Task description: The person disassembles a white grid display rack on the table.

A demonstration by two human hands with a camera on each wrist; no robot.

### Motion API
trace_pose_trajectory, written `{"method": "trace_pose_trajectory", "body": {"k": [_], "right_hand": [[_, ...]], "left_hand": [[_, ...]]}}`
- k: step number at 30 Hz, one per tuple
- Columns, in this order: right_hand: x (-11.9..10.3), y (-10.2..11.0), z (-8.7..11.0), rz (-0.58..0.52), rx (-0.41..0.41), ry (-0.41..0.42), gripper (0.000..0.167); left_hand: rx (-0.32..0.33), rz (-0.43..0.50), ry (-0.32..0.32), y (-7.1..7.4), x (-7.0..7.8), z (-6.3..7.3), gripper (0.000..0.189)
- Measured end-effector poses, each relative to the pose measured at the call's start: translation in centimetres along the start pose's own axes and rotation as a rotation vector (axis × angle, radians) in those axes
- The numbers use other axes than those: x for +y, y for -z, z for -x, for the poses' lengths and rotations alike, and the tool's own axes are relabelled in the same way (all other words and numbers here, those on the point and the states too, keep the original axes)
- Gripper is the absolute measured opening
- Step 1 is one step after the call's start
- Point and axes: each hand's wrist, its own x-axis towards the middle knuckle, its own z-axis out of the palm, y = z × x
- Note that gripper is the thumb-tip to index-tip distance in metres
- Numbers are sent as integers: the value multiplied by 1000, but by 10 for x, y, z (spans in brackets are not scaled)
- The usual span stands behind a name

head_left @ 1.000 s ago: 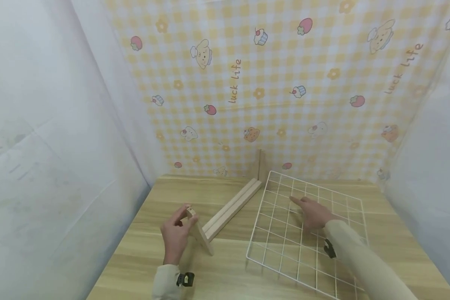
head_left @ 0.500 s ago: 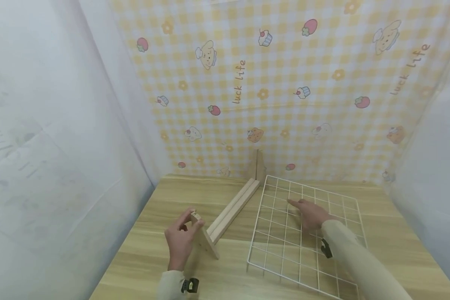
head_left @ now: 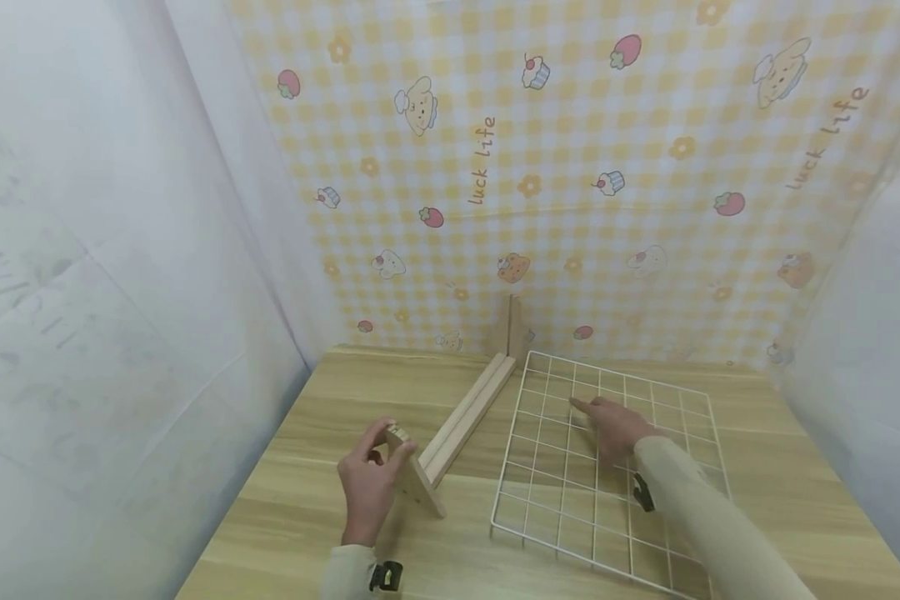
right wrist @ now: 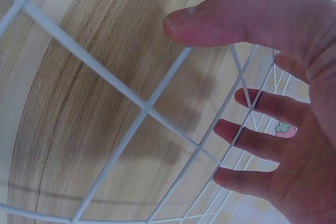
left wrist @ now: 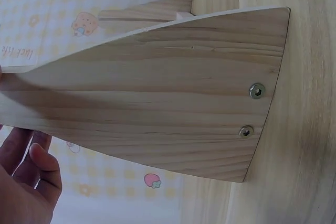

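Note:
In the head view, my left hand [head_left: 367, 492] pinches the narrow top end of a near wooden side panel [head_left: 423, 492], which stands on the table. Two metal bolts [left wrist: 256, 91] sit near its wide end in the left wrist view. Two parallel wooden bars [head_left: 468, 421] join this panel to a far wooden panel [head_left: 508, 329] by the wall. To the right, my right hand [head_left: 615, 425] holds a white wire grid [head_left: 521, 467]. Its thumb [right wrist: 210, 24] lies in front of the wires and several fingers [right wrist: 247, 140] behind them in the right wrist view.
The wood-grain table [head_left: 345, 375] meets a yellow checked cloth [head_left: 450, 167] at the back. White sheets hang at the left [head_left: 82, 333] and right sides. The grid's far left corner sits close to the far wooden panel.
The wire grid and my right hand have shifted left, closer to the wooden frame. The frame has turned slightly, its far end going left, while my left hand keeps its pinch. The head view has shifted.

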Motion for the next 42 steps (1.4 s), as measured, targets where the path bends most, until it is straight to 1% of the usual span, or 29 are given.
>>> {"method": "trace_pose_trajectory", "body": {"k": [4, 10, 12, 17, 19, 24, 28, 31, 35, 38, 42], "right_hand": [[2, -2, -5, 20, -8, -13, 114], [3, -5, -10, 46, -7, -3, 112], [3, -5, -11, 48, -10, -1, 113], [1, -5, -14, 14, -25, -22, 114], [0, -5, -15, 3, -32, -30, 114], [1, -8, -18, 24, -35, -34, 116], [4, -10, -21, -4, -28, -35, 113], [8, -13, -25, 5, -12, -13, 109], [14, -16, -30, 54, 7, 23, 101], [17, -17, -33, 54, 13, 20, 99], [21, -15, -35, 26, 6, -5, 99]], "left_hand": [[-10, -39, -11, -4, 4, 4, 38], [-21, -33, -21, -11, 8, 10, 40], [-22, -23, -42, -13, 7, 12, 39], [-30, -2, -107, -21, 8, 16, 39], [-26, -3, -134, -24, 10, 18, 40], [-23, -10, -203, -33, 14, 25, 42], [-22, -5, -241, -41, 17, 30, 42], [-16, 12, -270, -46, 18, 33, 42], [-9, 38, -322, -54, 21, 35, 43], [-13, 43, -336, -59, 22, 36, 41], [-30, 41, -325, -65, 23, 39, 39]]}}
